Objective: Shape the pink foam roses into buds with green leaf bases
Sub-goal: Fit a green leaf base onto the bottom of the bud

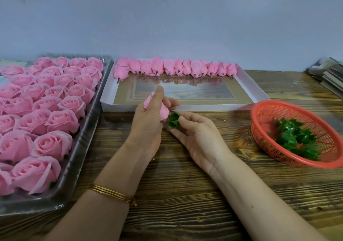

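We take this for a small craft workshop, a piecework bench: a wooden table (185,194) against a plain wall (185,27), a tray (78,166) packed with pink roses (52,142), a white box (256,90) holding a row of buds (172,68) — and a red basket (263,114) of green leaf bases (297,138).

Closed pink foam bud (165,111), tip raised, touches green leaf base (174,119).

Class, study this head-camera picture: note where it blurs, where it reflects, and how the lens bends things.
Head view: the red basket and its green leaf bases are smeared by blur; the clear window of the white box mirrors the row of pink buds; the wide lens bows the rose tray at left; lighting is soft.
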Available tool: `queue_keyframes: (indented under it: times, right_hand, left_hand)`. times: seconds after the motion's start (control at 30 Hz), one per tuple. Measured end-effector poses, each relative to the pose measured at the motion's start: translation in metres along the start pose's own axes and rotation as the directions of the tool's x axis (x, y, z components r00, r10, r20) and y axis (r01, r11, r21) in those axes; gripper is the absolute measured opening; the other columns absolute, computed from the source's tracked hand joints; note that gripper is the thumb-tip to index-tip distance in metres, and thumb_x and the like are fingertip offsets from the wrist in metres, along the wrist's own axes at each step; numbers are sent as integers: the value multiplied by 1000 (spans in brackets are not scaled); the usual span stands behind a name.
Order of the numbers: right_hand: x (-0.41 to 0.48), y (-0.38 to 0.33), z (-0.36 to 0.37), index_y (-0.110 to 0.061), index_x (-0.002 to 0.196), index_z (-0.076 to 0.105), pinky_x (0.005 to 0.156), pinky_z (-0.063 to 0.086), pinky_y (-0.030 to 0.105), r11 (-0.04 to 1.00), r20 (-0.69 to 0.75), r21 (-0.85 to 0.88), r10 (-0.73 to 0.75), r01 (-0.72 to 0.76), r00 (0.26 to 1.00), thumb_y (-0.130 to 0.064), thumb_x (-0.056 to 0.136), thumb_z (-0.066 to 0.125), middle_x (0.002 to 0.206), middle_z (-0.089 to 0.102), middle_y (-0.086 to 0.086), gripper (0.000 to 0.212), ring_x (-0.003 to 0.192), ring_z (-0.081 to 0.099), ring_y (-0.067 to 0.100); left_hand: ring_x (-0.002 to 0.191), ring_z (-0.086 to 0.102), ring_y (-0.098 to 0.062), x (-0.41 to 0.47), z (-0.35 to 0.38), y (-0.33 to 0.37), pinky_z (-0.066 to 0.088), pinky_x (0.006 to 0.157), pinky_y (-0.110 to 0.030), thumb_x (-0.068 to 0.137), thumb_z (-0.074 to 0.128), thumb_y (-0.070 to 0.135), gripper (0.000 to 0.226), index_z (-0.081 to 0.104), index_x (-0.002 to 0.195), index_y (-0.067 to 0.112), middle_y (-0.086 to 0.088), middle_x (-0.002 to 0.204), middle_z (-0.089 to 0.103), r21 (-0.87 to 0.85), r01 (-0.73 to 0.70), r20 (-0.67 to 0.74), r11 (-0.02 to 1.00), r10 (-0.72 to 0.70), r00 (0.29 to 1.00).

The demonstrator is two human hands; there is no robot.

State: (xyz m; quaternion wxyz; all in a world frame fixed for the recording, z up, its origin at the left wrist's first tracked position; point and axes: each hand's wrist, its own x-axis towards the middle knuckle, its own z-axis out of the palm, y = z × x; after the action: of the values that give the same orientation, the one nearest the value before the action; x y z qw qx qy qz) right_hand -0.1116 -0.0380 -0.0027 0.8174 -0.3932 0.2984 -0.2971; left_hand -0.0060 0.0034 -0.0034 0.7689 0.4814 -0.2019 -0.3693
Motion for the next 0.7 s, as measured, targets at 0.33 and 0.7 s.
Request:
queue_keyframes:
  times: [0.33,0.7]
  right_hand:
    - [-1,1,2,11,116,60,87,57,30,987,112,133,75,-90,991,5,95,49,105,71,19,25,94,71,22]
    - [-3,1,1,12,105,64,87,57,30,987,111,132,77,-91,991,6,91,53,98,73,19,19,88,73,22]
  left_hand:
    - [81,66,-9,-2,-1,1,51,79,-28,100,49,38,50,56,53,21,-4,85,70,51,4,76,999,-8,997]
    - [77,66,-5,-5,1,3,49,82,-28,101,47,36,52,56,53,19,-2,81,72,65,2,87,998,-7,996]
